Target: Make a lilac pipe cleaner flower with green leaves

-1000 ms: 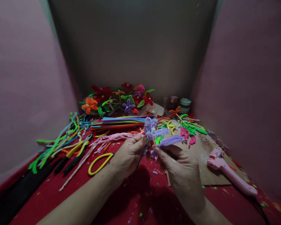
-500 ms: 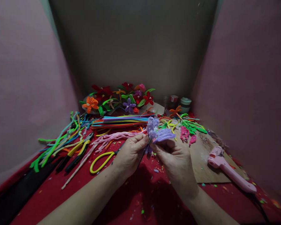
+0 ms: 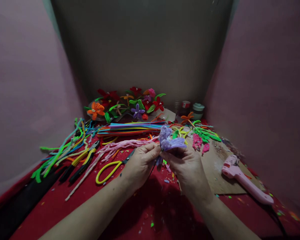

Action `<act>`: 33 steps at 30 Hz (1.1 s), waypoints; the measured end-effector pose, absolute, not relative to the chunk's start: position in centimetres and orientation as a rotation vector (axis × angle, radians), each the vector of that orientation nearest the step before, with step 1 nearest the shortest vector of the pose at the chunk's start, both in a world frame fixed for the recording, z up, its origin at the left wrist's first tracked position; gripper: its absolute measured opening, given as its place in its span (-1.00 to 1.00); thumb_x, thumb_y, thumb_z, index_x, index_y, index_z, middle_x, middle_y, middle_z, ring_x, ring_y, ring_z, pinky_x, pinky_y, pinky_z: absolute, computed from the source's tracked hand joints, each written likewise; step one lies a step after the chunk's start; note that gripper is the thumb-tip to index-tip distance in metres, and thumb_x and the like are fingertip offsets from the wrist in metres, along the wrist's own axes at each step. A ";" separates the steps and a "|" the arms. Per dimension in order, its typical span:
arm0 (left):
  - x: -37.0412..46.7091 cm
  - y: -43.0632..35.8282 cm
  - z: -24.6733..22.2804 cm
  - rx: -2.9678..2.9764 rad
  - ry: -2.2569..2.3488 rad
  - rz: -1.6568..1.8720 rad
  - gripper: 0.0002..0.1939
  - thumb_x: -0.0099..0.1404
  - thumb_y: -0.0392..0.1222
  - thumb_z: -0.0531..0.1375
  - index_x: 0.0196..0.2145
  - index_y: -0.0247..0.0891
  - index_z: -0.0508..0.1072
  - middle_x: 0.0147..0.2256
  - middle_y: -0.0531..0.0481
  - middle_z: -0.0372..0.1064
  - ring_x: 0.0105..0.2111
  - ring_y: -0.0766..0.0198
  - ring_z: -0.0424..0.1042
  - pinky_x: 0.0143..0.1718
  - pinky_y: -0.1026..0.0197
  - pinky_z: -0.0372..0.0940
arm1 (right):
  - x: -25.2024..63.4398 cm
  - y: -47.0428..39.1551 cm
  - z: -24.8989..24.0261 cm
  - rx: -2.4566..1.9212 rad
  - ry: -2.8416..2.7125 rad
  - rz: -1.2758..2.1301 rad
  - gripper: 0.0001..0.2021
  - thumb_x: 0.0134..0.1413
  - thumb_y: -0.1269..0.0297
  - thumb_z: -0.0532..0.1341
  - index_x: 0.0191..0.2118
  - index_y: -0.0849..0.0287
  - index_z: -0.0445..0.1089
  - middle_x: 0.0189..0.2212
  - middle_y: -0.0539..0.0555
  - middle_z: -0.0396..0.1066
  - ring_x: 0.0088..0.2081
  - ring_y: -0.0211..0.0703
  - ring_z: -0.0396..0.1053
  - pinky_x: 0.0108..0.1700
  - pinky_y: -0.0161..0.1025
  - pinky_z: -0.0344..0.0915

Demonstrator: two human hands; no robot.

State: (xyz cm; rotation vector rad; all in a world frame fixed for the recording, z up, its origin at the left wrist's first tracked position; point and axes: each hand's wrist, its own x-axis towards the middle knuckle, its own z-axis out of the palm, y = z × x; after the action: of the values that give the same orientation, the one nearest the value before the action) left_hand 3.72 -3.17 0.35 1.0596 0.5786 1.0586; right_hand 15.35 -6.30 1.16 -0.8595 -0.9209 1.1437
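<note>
Left hand point(image 3: 140, 163) and right hand point(image 3: 187, 165), both pinched shut on the lilac pipe-cleaner flower point(image 3: 168, 140), hold it raised above the red counter point(image 3: 130, 213), centre, steadying petals between opposed fingertips.

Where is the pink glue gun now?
In the head view, the pink glue gun lies at the right on the cardboard sheet, beyond the right hand.
</note>
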 end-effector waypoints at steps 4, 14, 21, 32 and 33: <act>3.7 -3.2 0.7 1.078 0.582 1.009 -0.69 0.09 -0.05 0.27 -0.57 -0.37 0.38 -0.59 0.04 0.23 -0.59 0.39 0.22 -0.59 0.33 0.19 | 15.7 -5.9 1.0 -0.807 -0.882 1.253 -0.85 -0.35 0.40 0.41 -0.52 0.17 0.46 -0.66 -0.11 0.33 -0.64 -0.41 0.14 -0.57 -0.40 0.13; 3.1 -3.3 0.7 1.076 0.551 0.858 -0.75 0.15 -0.08 0.21 -0.49 -0.34 0.36 -0.59 0.04 0.23 -0.66 0.41 0.20 -0.69 0.36 0.19 | 16.2 -5.7 0.8 -0.827 -0.748 1.384 -0.74 -0.49 0.41 0.44 -0.66 0.22 0.32 -0.74 -0.15 0.18 -0.70 -0.46 -0.02 -0.67 -0.42 -0.10; 3.1 -3.1 -0.1 1.000 0.454 0.797 -0.76 0.16 -0.10 0.22 -0.50 -0.35 0.37 -0.65 0.07 0.19 -0.67 0.42 0.17 -0.66 0.34 0.22 | 16.1 -6.0 0.6 -0.746 -0.822 1.502 -0.83 -0.38 0.37 0.41 -0.65 0.22 0.38 -0.73 -0.07 0.31 -0.71 -0.36 0.17 -0.69 -0.39 0.06; 3.1 -3.3 0.5 1.139 0.613 0.755 -0.70 0.19 -0.02 0.16 -0.53 -0.31 0.32 -0.66 0.07 0.19 -0.69 0.40 0.16 -0.69 0.34 0.18 | 15.8 -6.0 0.2 -0.714 -0.776 1.522 -0.87 -0.32 0.39 0.38 -0.60 0.26 0.41 -0.69 -0.01 0.38 -0.67 -0.26 0.29 -0.64 -0.34 0.18; 3.2 -3.5 0.8 1.209 0.674 0.774 -0.68 0.21 -0.01 0.13 -0.53 -0.31 0.31 -0.65 0.06 0.20 -0.68 0.39 0.17 -0.68 0.34 0.16 | 15.8 -6.0 0.2 -0.723 -0.754 1.513 -0.86 -0.33 0.38 0.38 -0.62 0.26 0.40 -0.71 -0.02 0.36 -0.69 -0.29 0.26 -0.65 -0.36 0.15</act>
State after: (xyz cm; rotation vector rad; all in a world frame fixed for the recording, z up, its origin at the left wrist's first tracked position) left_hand 3.17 -3.48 0.77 1.2093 0.6737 0.7741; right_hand 15.76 -5.97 0.15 -0.7234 -0.7542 1.5134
